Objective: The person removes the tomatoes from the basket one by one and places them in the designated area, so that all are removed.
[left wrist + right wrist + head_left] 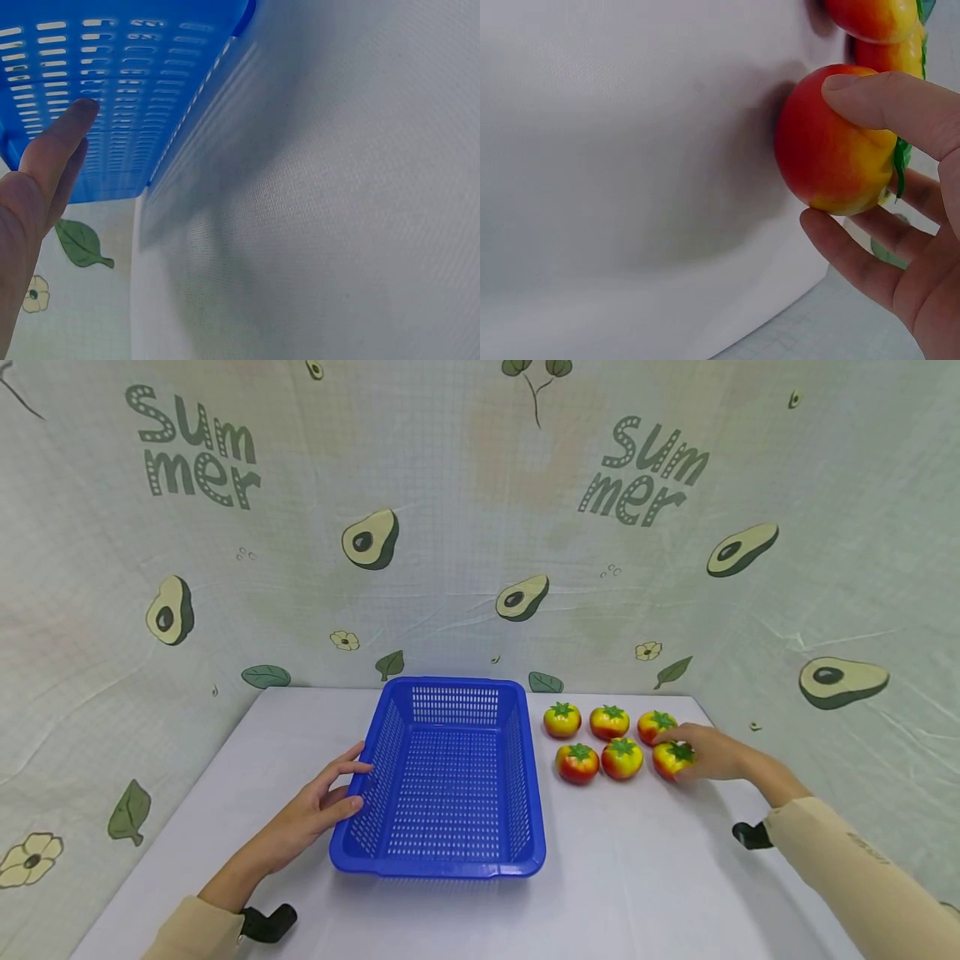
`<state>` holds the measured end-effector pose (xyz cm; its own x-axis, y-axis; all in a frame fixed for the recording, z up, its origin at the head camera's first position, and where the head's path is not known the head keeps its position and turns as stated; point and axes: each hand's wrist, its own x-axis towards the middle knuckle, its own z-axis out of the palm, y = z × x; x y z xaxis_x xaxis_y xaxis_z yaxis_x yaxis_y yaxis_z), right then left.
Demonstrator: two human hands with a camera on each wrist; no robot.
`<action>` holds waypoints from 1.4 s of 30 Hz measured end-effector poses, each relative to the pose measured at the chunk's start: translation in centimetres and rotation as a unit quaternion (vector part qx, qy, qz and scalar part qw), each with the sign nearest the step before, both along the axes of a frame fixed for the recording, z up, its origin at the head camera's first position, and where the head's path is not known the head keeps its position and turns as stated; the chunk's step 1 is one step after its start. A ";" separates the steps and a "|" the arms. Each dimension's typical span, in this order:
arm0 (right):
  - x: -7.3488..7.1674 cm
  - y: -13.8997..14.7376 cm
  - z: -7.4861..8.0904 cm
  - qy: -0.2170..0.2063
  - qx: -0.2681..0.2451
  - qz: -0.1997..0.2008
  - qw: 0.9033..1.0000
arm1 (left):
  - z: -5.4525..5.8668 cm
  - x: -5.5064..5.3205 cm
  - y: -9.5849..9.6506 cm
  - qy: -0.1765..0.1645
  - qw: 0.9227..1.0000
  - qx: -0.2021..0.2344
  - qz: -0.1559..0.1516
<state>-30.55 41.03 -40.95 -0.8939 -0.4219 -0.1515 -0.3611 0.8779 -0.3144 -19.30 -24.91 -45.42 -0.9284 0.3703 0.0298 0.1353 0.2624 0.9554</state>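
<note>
A blue plastic basket with slotted walls stands in the middle of the table. At its left rim is my left hand, fingers spread and fairly straight, fingertips at the side. The left wrist view shows fingers against the slotted wall. On the right, my right hand grips a red-and-yellow tomato with a green leafy top. Seen from the right wrist, the thumb lies on one side of this tomato and the other fingers curve round its far side.
Several similar tomatoes sit in two rows right of the basket, among them a front-left tomato and a back-left tomato. A white cloth covers the table. Behind it hangs a printed curtain with avocados and lettering.
</note>
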 end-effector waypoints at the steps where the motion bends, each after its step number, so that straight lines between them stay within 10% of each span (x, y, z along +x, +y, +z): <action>1: 0.0 0.0 -0.1 -0.002 0.000 -0.001 1.000 | 0.0 0.0 0.0 0.000 1.000 0.000 0.000; 42: 0.8 0.1 1.2 0.005 -0.028 0.006 1.000 | 0.0 -0.1 0.0 0.016 0.999 -0.031 0.014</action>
<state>-29.78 41.09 -39.72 -0.8899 -0.4404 -0.1187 -0.3748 0.8543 -0.3601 -19.40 -24.93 -45.44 -0.9373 0.3465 0.0374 0.1576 0.3255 0.9323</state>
